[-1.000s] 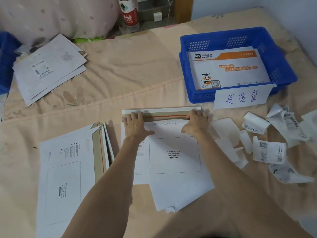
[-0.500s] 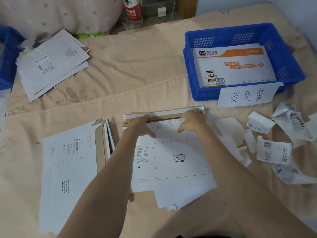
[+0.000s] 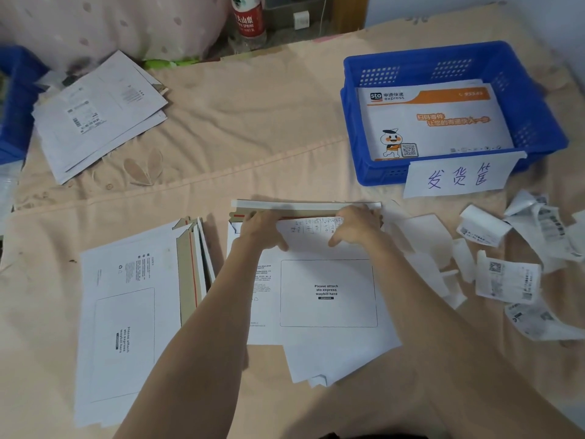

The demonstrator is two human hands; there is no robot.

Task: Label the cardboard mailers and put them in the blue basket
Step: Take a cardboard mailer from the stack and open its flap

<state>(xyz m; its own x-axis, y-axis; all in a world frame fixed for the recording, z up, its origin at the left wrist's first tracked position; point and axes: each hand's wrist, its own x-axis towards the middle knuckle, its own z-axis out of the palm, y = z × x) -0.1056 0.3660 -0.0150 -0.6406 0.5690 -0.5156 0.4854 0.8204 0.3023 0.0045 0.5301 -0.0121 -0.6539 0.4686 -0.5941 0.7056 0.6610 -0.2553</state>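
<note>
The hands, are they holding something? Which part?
Both hands, left and right, grip the white mailer at its top edge, by the open flap.

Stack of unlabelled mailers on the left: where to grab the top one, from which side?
Probably the stack of unlabelled mailers is best pinched at its right edge, coming from the right: there the open flaps fan apart, giving fingers a gap. Elsewhere the mailers lie flat on the cloth.
</note>
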